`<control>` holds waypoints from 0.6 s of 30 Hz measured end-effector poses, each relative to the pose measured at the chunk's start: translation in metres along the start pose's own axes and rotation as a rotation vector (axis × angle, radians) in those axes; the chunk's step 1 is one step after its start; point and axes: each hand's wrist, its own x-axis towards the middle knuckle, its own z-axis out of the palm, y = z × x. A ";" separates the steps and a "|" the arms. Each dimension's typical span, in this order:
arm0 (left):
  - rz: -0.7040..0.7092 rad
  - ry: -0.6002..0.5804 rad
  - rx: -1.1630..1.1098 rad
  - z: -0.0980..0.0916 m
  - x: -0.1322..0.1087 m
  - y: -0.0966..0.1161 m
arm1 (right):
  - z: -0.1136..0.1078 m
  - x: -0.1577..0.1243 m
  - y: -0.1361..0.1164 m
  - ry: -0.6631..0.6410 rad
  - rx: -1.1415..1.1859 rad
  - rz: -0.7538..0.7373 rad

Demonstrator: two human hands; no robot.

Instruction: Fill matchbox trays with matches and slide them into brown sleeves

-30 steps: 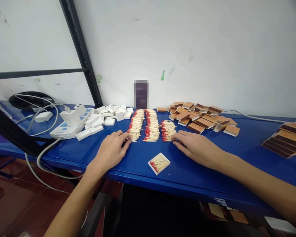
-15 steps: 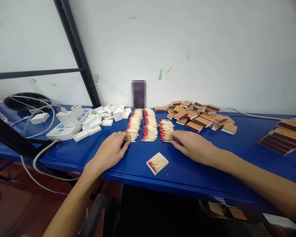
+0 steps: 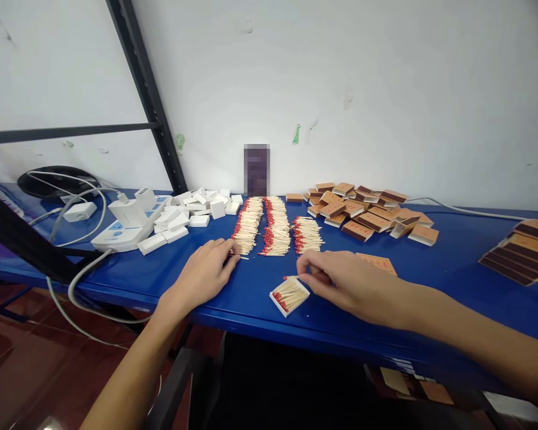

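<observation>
My right hand [image 3: 336,278] pinches a match [image 3: 290,278], its red head pointing left, just above the far edge of a white matchbox tray [image 3: 278,307]. Red-tipped matches [image 3: 290,295] lie side by side in that tray. My left hand [image 3: 208,269] has thumb and fingers closed at the near end of the left row of matches [image 3: 247,224]; a pale match end [image 3: 244,258] sticks out by the fingertips. Beside that row lie a middle row [image 3: 277,227] and a shorter right row [image 3: 307,235]. Partly behind my right hand is a matchbox sleeve [image 3: 379,263].
White trays [image 3: 199,221] are heaped at left, next to a power strip [image 3: 121,236] with chargers and cables. Brown matchbox sleeves [image 3: 372,221] are piled at back right, with a stack [image 3: 524,248] farther right. A black shelf post [image 3: 150,95] rises at left.
My right hand has moved from the short right row toward the near tray, carrying a match. A sleeve formerly hidden shows behind it. My left hand stays at the left row. The view has shifted slightly.
</observation>
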 end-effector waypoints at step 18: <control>0.237 -0.062 -0.256 -0.009 -0.018 0.064 | 0.006 -0.003 -0.006 0.004 0.159 -0.030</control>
